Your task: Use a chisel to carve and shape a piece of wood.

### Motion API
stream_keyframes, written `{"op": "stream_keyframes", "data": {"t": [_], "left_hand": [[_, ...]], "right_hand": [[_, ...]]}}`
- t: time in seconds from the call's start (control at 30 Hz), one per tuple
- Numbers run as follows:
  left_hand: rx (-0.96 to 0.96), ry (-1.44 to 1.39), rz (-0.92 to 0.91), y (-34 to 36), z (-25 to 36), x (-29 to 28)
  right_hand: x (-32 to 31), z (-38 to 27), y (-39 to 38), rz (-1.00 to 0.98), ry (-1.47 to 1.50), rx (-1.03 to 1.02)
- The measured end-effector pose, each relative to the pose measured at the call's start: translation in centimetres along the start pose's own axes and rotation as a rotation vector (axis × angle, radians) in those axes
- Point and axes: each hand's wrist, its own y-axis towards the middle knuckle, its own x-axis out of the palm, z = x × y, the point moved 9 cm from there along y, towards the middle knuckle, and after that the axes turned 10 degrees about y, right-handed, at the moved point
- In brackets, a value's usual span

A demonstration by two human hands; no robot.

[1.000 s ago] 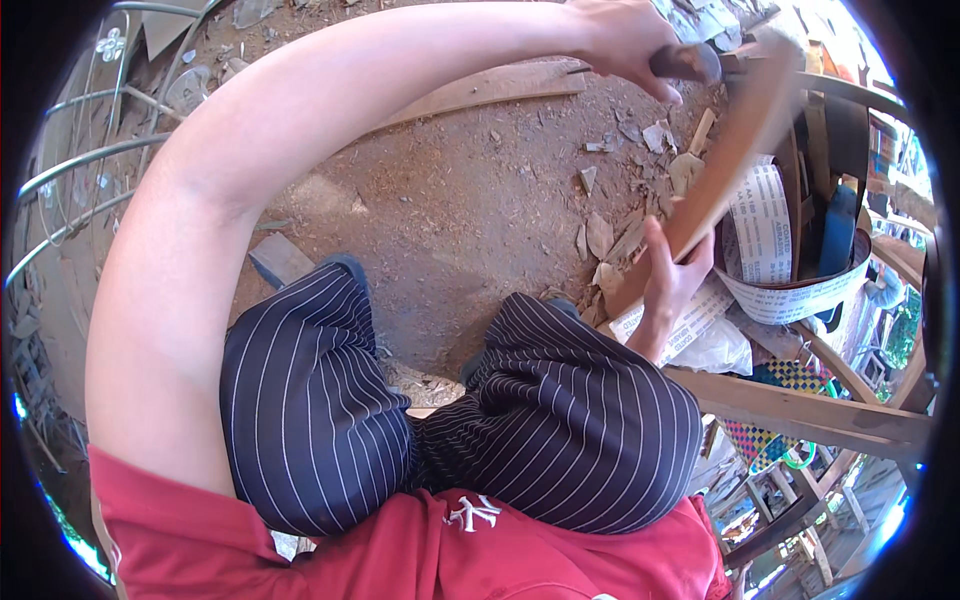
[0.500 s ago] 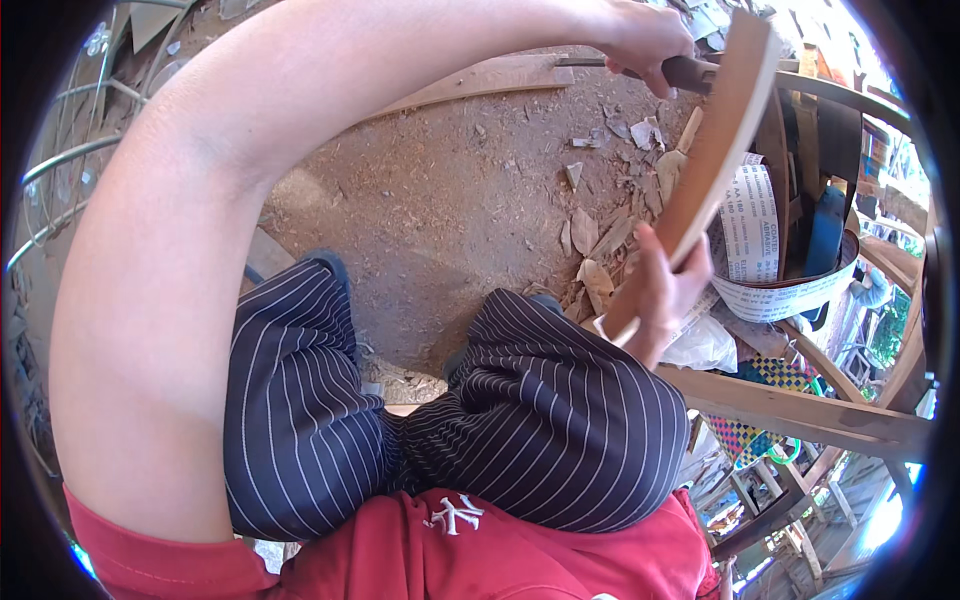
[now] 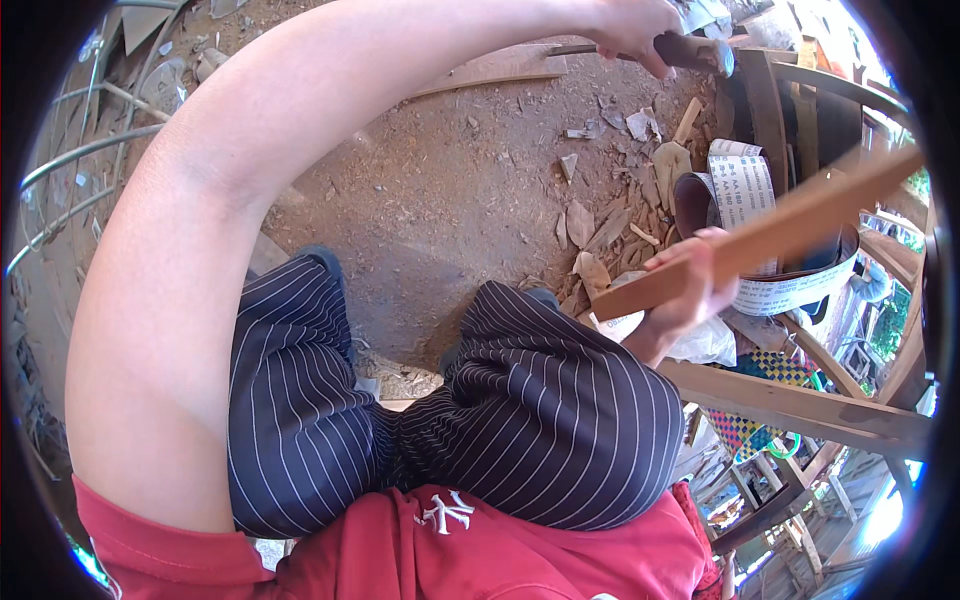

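The wooden slat (image 3: 770, 235) has swung down since half a second ago — then it stood steeply, its far end up near the tool; now it lies at a shallow slant, its far end out to the right and well below the blade. The right hand (image 3: 685, 290) is closed around the slat's lower end, just beyond the right knee. The left hand (image 3: 630, 25), arm stretched across the view, is clenched on the dark handle of a cutting tool (image 3: 690, 50), raised clear of the wood. Tool and slat are now well apart — by my reading a pause between cuts, with the piece being turned or repositioned. Wood chips (image 3: 600, 240) lie on the dirt ground (image 3: 450, 200) just left of the gripping hand.
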Motion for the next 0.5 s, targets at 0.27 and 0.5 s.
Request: {"op": "stream_keyframes", "data": {"t": [0.27,0.5], "left_hand": [[-0.063,0.101,0.033,0.0,-1.1,-0.7],[-0.062,0.096,0.129,-0.6,-1.8,-2.1]], "right_hand": [[3.7,4.6,0.1,-0.265,0.574,0.244],[3.6,-4.0,0.5,-0.646,0.981,-0.121]]}}
